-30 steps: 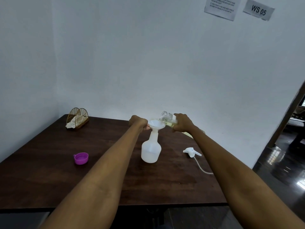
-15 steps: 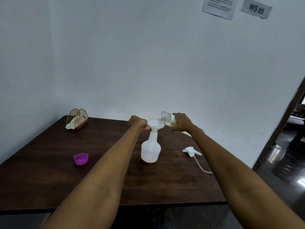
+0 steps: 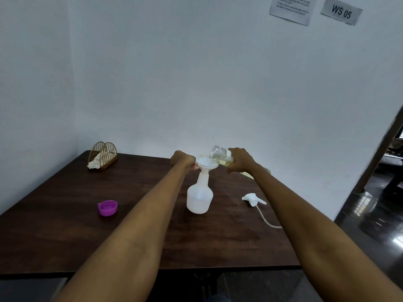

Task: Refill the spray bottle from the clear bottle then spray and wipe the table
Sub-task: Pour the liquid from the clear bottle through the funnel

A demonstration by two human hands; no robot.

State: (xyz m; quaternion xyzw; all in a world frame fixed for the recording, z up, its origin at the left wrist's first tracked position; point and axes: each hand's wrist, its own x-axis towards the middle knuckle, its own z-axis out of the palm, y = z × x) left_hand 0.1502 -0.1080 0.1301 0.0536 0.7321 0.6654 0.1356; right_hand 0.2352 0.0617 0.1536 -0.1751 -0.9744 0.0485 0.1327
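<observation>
A white translucent spray bottle (image 3: 199, 198) stands uncapped on the dark wooden table (image 3: 65, 236), with a white funnel (image 3: 207, 165) in its neck. My left hand (image 3: 182, 161) pinches the funnel's left rim. My right hand (image 3: 239, 160) grips a clear bottle (image 3: 219, 157) tilted on its side, its open mouth over the funnel's right edge; yellowish liquid sits in its lower part. The white spray head (image 3: 253, 199) with its thin tube lies on the table to the right of the spray bottle.
A purple cap (image 3: 107, 207) lies open-side up on the table's left part. A gold wire holder (image 3: 104, 155) with a pale cloth stands at the far left corner by the wall. A doorway opens at the right, beyond the table's edge.
The clear bottle's mouth has stayed over the funnel while tilted a little further up. Both hands keep their holds. The view shifted slightly.
</observation>
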